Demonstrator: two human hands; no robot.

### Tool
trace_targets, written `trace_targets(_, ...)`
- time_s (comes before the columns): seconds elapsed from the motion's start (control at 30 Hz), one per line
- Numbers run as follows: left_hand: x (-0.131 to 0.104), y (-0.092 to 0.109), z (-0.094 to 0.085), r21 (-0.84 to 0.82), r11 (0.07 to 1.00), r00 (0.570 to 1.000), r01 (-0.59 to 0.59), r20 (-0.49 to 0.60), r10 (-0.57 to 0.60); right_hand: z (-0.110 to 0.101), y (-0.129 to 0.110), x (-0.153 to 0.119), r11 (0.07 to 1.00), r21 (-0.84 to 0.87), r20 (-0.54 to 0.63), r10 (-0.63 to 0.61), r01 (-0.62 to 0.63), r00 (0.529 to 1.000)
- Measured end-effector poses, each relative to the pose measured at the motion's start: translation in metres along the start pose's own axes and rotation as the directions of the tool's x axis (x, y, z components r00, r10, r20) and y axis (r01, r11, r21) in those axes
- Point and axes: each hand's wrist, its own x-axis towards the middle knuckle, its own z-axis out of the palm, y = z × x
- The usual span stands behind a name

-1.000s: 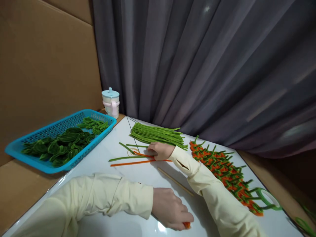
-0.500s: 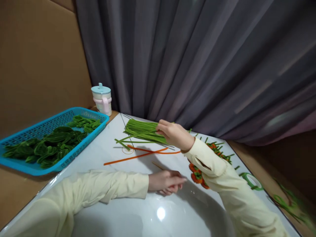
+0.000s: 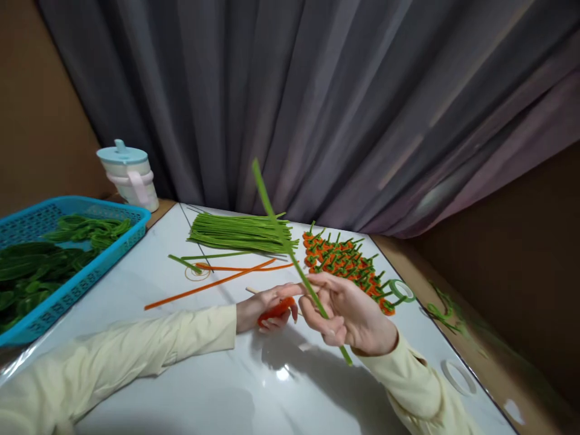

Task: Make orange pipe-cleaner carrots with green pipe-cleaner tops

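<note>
My left hand [image 3: 267, 308] is closed around a small orange fuzzy piece [image 3: 277, 310], above the white tabletop. A thin tan stick [image 3: 252, 290] pokes out beside it. Just to the right, my right hand [image 3: 339, 311] grips a long green fuzzy stem [image 3: 301, 272], which slants up to the left. Behind the hands lies a bundle of green stems [image 3: 240, 232]. Two long orange strips [image 3: 217, 283] cross on the table in front of the bundle. Several orange pieces with green tops [image 3: 339, 257] stand grouped at the right.
A blue basket [image 3: 129, 212] of green leafy pieces is at the left, with a lidded cup [image 3: 131, 175] behind it. A green tape roll [image 3: 402, 291] and a white ring [image 3: 458, 377] lie at the right. A grey curtain [image 3: 272, 103] hangs behind.
My right hand has come back from the green bundle towards my left hand, with one green stem in it. My left hand has turned, showing the orange piece. The view has shifted right.
</note>
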Motion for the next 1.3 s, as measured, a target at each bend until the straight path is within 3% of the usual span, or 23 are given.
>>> trace_targets(0.1, 0.002, -0.002, -0.002, 0.003, 1.000, 1.000, -0.009, -0.004, 0.009, -0.003, 0.004, 0.003, 0.993, 0.122, 0.079, -0.005, -0.005, 0.997)
trace_targets(0.33, 0.005, -0.006, -0.008, -0.011, 1.000, 1.000, 0.016, 0.008, -0.016, -0.002, 0.003, 0.001, 0.991, 0.135, 0.126, -0.010, -0.007, 0.992)
trace_targets(0.57, 0.005, -0.003, -0.004, 0.011, 0.999, 0.999, 0.040, -0.009, -0.040, 0.004, 0.004, -0.001, 0.998, 0.063, 0.010, 0.014, -0.015, 1.000)
trace_targets(0.63, 0.004, -0.001, -0.001, 0.006, 0.999, 0.999, 0.044, -0.024, -0.044, 0.006, 0.007, -0.003, 1.000, -0.030, -0.071, -0.007, 0.005, 0.997)
trace_targets(0.7, 0.002, 0.001, 0.000, -0.001, 0.999, 0.998, 0.052, -0.030, -0.052, 0.007, 0.009, -0.004, 0.973, -0.215, -0.190, -0.123, 0.081, 0.974)
trace_targets(0.73, 0.001, 0.003, 0.001, -0.008, 0.998, 0.998, 0.060, -0.026, -0.061, 0.006, 0.008, -0.006, 0.929, -0.344, -0.258, -0.235, 0.138, 0.937)
trace_targets(0.8, 0.000, 0.004, 0.000, -0.033, 0.996, 0.996, 0.085, -0.002, -0.085, 0.004, 0.004, -0.011, 0.747, -0.635, -0.342, -0.501, 0.198, 0.795)
trace_targets(0.87, -0.001, 0.006, -0.002, -0.066, 0.992, 0.995, 0.103, 0.020, -0.102, -0.001, -0.005, -0.023, 0.471, -0.875, -0.296, -0.701, 0.110, 0.649)
trace_targets(0.9, -0.001, 0.006, -0.003, -0.080, 0.990, 0.993, 0.112, 0.032, -0.110, -0.004, -0.011, -0.032, 0.322, -0.946, -0.238, -0.743, 0.022, 0.625)
trace_targets(1.0, -0.002, 0.008, -0.004, -0.104, 0.988, 0.993, 0.110, 0.047, -0.106, -0.013, -0.029, -0.067, -0.149, -0.981, 0.007, -0.681, -0.129, 0.733)
trace_targets(1.1, -0.003, 0.008, -0.003, -0.133, 0.988, 0.997, 0.076, 0.043, -0.071, -0.026, -0.040, -0.109, -0.404, -0.885, 0.128, -0.689, -0.232, 0.713)
trace_targets(1.17, -0.003, 0.009, -0.003, -0.157, 0.987, 0.999, 0.045, 0.018, -0.043, -0.035, -0.043, -0.134, -0.455, -0.828, 0.116, -0.710, -0.327, 0.694)
trace_targets(1.3, -0.002, 0.007, 0.000, -0.193, 0.981, 0.998, 0.035, -0.045, -0.045, -0.047, -0.046, -0.161, -0.390, -0.832, 0.010, -0.720, -0.393, 0.694)
